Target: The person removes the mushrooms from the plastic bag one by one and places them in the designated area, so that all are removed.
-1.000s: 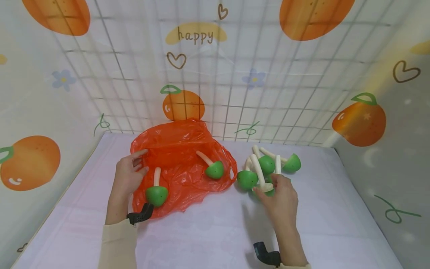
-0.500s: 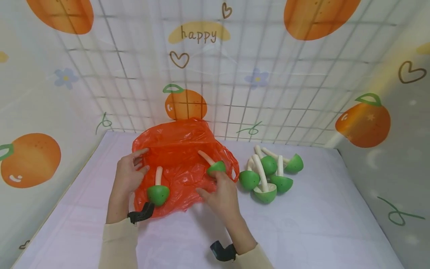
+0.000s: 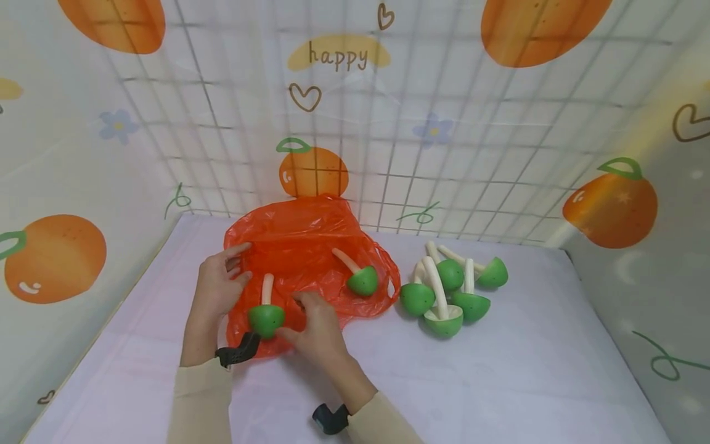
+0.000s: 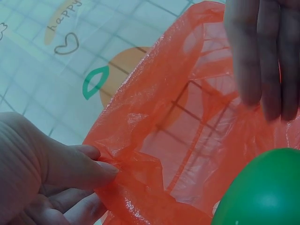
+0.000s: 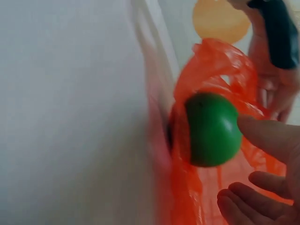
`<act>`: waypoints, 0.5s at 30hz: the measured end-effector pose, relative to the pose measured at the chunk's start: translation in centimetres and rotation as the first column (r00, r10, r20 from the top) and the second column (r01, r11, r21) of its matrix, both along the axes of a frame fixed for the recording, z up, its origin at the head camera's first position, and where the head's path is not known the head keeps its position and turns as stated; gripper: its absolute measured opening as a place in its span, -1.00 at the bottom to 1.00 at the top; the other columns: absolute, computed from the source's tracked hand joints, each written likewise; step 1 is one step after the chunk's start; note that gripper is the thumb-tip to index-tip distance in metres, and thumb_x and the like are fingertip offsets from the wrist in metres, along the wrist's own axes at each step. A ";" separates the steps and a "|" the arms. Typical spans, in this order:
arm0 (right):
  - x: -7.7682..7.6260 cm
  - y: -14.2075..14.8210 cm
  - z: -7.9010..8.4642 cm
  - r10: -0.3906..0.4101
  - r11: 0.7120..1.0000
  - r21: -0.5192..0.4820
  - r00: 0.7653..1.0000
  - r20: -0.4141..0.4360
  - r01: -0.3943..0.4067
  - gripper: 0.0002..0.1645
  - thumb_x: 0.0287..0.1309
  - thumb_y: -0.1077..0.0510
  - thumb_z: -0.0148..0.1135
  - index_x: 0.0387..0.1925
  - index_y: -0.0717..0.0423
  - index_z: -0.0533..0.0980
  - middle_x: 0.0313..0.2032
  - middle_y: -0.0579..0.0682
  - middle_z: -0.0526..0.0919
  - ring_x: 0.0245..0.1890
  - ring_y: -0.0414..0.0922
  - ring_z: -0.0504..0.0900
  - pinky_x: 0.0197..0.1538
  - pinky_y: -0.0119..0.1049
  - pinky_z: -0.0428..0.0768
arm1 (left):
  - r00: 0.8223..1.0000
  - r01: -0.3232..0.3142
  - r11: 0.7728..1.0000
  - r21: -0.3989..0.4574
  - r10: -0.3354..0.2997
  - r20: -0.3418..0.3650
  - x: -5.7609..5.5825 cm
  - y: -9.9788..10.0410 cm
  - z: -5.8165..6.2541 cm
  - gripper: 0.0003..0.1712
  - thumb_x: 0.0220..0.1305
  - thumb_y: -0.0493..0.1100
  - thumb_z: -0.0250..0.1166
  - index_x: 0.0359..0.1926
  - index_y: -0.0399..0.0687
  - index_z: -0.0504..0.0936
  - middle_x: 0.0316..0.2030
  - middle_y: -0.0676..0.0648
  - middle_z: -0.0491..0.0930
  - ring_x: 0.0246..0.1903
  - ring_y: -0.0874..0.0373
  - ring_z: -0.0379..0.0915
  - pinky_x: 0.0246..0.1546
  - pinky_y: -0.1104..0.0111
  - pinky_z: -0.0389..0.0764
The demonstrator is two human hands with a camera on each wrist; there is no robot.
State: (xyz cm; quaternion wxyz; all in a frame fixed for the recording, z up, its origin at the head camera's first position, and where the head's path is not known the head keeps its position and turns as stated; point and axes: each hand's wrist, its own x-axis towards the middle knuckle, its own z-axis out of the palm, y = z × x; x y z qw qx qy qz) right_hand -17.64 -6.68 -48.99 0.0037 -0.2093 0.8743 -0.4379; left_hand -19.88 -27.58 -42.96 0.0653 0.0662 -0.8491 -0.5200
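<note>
A red plastic bag (image 3: 310, 216) lies spread on the table, and my left hand (image 3: 218, 280) pinches its left edge between thumb and fingers, as the left wrist view shows. Two toy mushrooms with green half-round caps lie over the bag: a left one (image 3: 267, 320) and a right one (image 3: 363, 281). Their stems look pinkish against the red plastic. My right hand (image 3: 320, 330) is beside the left mushroom, thumb right at its green cap (image 5: 213, 131) in the right wrist view, fingers spread and nothing held between them.
Right of the bag, several more green-capped mushrooms (image 3: 444, 324) with white stems lie in a cluster. A grid-backed sheet printed with oranges (image 3: 313, 172) rises behind the white table (image 3: 499, 382), with printed side walls left and right.
My right hand has moved left from the mushroom cluster, past the right mushroom on the bag, to the left one. My left hand stays at the bag's edge. The head view has shifted slightly.
</note>
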 end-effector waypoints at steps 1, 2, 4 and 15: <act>0.0 -0.3 -0.1 0.006 1.000 0.009 1.000 -0.010 -0.006 -0.24 0.09 0.06 0.64 0.28 0.22 0.56 0.14 0.12 0.68 0.14 0.05 0.64 0.22 -0.03 0.68 | 1.000 0.002 1.000 0.000 -0.002 -0.002 0.0 0.0 0.0 -0.35 0.41 -0.49 0.24 0.48 -0.17 0.47 0.41 -0.30 0.45 0.38 -0.24 0.42 0.34 0.00 0.50; 0.0 -0.6 -0.3 0.009 1.000 0.023 1.000 -0.019 -0.009 -0.23 0.08 0.05 0.64 0.29 0.21 0.56 0.14 0.11 0.68 0.14 0.04 0.65 0.23 -0.04 0.67 | 1.000 0.003 1.000 0.000 -0.003 -0.002 0.0 0.0 0.1 -0.35 0.41 -0.49 0.24 0.48 -0.17 0.47 0.41 -0.30 0.44 0.38 -0.24 0.42 0.34 0.01 0.50; 0.1 -1.2 -0.6 0.015 0.999 0.043 0.999 -0.039 -0.014 -0.23 0.07 0.05 0.66 0.28 0.20 0.56 0.14 0.08 0.69 0.14 0.02 0.65 0.25 -0.06 0.66 | 1.000 0.005 1.000 -0.004 -0.005 -0.006 0.0 -0.1 0.1 -0.35 0.41 -0.49 0.24 0.48 -0.17 0.47 0.41 -0.30 0.44 0.38 -0.25 0.41 0.35 0.00 0.50; 0.6 -3.0 -1.3 0.022 0.999 0.035 1.000 0.012 -0.022 -0.25 0.07 0.13 0.65 0.28 0.15 0.55 0.09 0.00 0.66 0.07 -0.07 0.62 0.21 -0.14 0.68 | 1.000 -0.001 1.000 -0.010 0.000 -0.024 -0.1 -0.4 -0.2 -0.37 0.40 -0.49 0.23 0.46 -0.20 0.49 0.41 -0.31 0.45 0.38 -0.25 0.42 0.35 0.01 0.49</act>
